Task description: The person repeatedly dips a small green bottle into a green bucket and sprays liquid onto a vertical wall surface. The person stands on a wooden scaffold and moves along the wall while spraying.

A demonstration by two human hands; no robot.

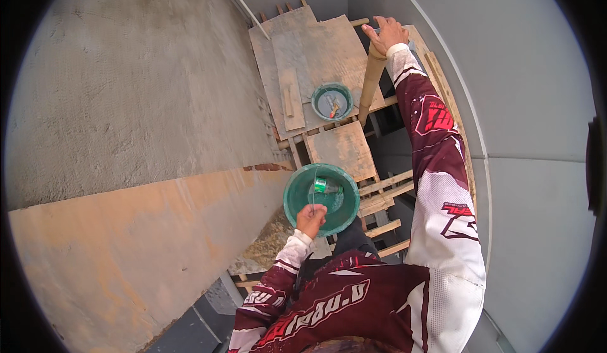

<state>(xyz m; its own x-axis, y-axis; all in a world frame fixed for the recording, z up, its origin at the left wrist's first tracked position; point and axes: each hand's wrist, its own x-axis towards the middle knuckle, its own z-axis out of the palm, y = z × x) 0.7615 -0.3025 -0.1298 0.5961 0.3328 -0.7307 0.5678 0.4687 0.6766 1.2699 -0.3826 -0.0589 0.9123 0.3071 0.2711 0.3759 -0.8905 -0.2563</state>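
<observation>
My left hand point(311, 220) is closed round the thin wire handle of a green bucket point(292, 192), which hangs just in front of my body. Inside it lies a clear plastic bottle point(320, 185) with a green label. Far ahead on the right, my right arm is stretched out. My right hand point(387, 34) is at the top of an upright bamboo pole point(372, 78), its thumb and fingers apart. I cannot make out how firmly the palm rests there.
A second green bucket point(314, 103) with an orange-handled tool point(334, 109) stands on plywood boards point(329, 43). Below, wooden slats point(386, 195) have open gaps between them. A rough plastered wall point(139, 87) rises on the left, a smooth grey wall point(537, 100) on the right.
</observation>
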